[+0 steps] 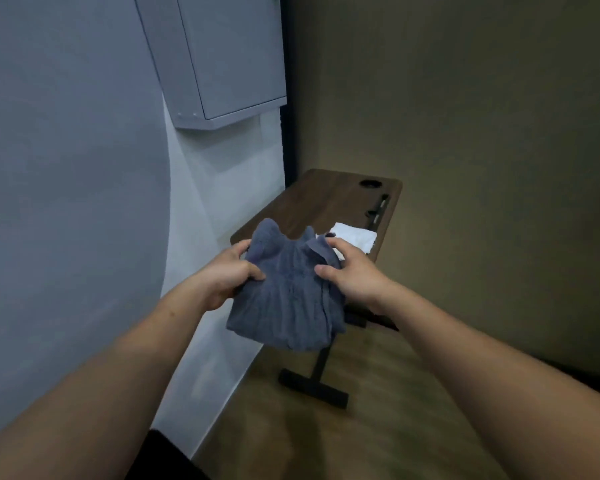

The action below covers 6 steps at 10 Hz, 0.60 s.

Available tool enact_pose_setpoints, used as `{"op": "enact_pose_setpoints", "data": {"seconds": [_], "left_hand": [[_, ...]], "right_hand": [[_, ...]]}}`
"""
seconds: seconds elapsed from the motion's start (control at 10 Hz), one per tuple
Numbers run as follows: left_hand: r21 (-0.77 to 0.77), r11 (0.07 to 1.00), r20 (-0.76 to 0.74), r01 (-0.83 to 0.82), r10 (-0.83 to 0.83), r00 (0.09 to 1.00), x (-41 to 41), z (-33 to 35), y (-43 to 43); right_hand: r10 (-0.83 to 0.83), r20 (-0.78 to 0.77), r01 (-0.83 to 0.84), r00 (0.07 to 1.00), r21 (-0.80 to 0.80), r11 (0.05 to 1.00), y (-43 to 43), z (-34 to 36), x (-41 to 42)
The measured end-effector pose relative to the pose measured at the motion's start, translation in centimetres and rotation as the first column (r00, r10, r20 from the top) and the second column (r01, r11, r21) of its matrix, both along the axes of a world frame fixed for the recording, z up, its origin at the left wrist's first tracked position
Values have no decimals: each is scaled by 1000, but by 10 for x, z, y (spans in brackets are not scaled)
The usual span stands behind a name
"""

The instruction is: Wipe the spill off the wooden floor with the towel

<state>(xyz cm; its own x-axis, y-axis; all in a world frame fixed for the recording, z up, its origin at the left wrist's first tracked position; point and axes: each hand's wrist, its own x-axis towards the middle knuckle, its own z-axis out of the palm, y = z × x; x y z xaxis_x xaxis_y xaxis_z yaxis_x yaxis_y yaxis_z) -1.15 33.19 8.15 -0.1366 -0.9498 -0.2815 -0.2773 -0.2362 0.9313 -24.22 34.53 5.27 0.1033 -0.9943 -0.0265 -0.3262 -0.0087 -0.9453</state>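
Two bare forearms reached forward from the bottom corners of the view and met at a towel [288, 289] held up in the air in front of the near end of a small dark wooden table [329, 199]. That towel was a dusky blue-grey cloth with a ribbed, soft-looking weave, bunched and folded so that its lower part hung as a rounded pouch while two loose corners stood up like little peaks along its top edge. On the towel's left side the left hand [227, 271] was closed on the fabric, thumb on the near face and fingers curled behind a gathered fold. On its right side the right hand [352, 271] pinched the cloth too, thumb pressed on the near face and fingers wrapped over the top edge. Just beyond the towel, on the table's far right part, lay a white cloth [355, 237], partly hidden by the right hand. Below the towel the table's black leg and crossbar foot [312, 386] stood on the wooden floor [378, 410], whose brown boards looked blurred; no spill could be made out on them. Left of the table ran a pale grey wall [66, 168], and a grey cabinet [229, 53] hung high above the table's far end.
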Motion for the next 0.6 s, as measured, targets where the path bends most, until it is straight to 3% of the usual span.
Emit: {"op": "enact_pose_setpoints", "data": {"seconds": [0.2,0.4,0.5,0.6], "left_hand": [[-110,981,42,-162,167,985,0,1,-161],[-132,990,121,-43,59,991,-2,-24,-300],[-147,981,284,126,-81,956,1,-64,-345],[-302,891,650,338,-67,757,3,-90,-365]], "right_hand": [[-124,220,109,968,77,991,-146,0,14],[-273,248,230,929,190,954,-251,-12,24],[-340,4,331,940,219,918,-272,-36,30],[-370,-489,403,790,-41,914,-286,-53,46]]}}
